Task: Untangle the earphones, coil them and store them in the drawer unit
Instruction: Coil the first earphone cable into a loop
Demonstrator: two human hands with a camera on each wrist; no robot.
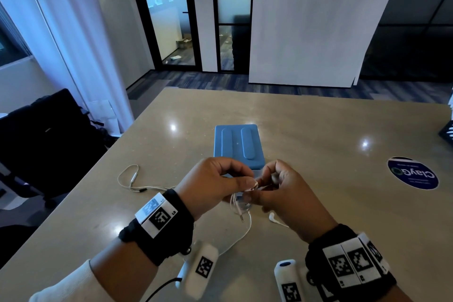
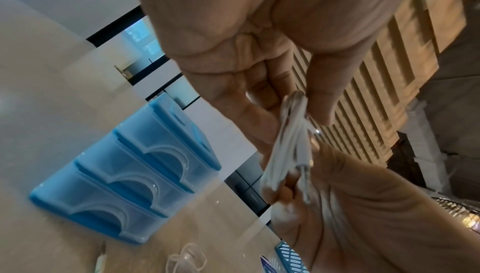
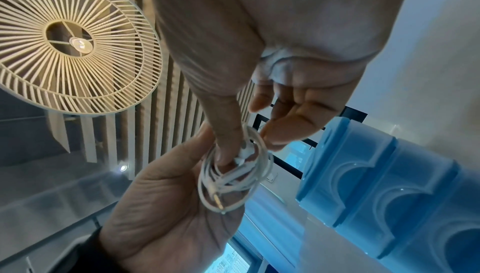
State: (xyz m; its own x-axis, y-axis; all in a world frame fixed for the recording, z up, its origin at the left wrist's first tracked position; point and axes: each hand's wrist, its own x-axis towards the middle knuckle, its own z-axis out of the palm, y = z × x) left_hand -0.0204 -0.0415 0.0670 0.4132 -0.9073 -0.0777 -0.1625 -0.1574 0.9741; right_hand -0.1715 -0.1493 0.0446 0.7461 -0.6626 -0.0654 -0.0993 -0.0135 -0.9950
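The white earphones (image 1: 241,203) are partly wound into a small coil held over the table, just in front of the blue three-drawer unit (image 1: 239,147). My left hand (image 1: 247,181) pinches the coil (image 2: 291,140) between thumb and fingers. My right hand (image 1: 263,186) meets it from the right, thumb pressed into the coil (image 3: 233,174) and forefinger on its outer loop. The jack plug (image 3: 217,199) hangs from the coil. Loose cable (image 1: 132,179) trails left across the table, and one earbud (image 1: 271,217) lies under my right hand. All drawers (image 2: 124,174) look closed.
A round blue sticker (image 1: 413,174) is on the table at the right, with a dark slotted basket (image 1: 447,132) at the right edge. A black chair (image 1: 49,144) stands off the table's left side. The beige table (image 1: 318,130) stretches behind the drawer unit.
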